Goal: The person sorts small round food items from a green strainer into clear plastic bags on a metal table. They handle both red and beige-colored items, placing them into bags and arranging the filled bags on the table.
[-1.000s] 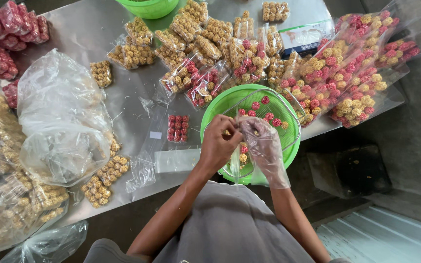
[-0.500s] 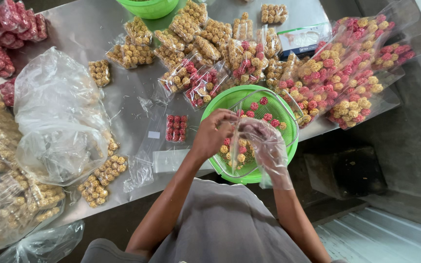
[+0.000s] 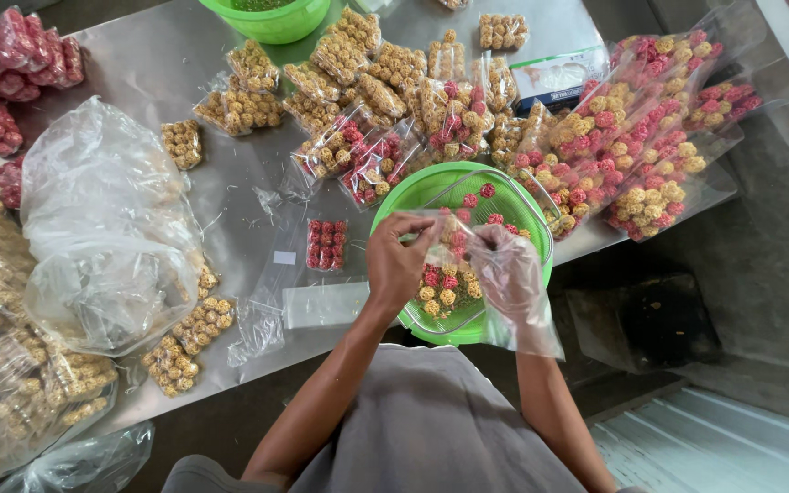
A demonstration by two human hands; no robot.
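Both hands' fingers pinch one clear bag [image 3: 445,274]; left hand [image 3: 397,265], right hand [image 3: 510,271].

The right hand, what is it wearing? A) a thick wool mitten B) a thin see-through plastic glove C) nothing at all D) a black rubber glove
B: the right hand is covered by a loose, clear plastic glove, while it and the bare left hand hold a small bag of red and yellow balls over the green basket.

snack packets [image 3: 431,82] crowd table [image 3: 148,64] beyond basin [image 3: 413,187]
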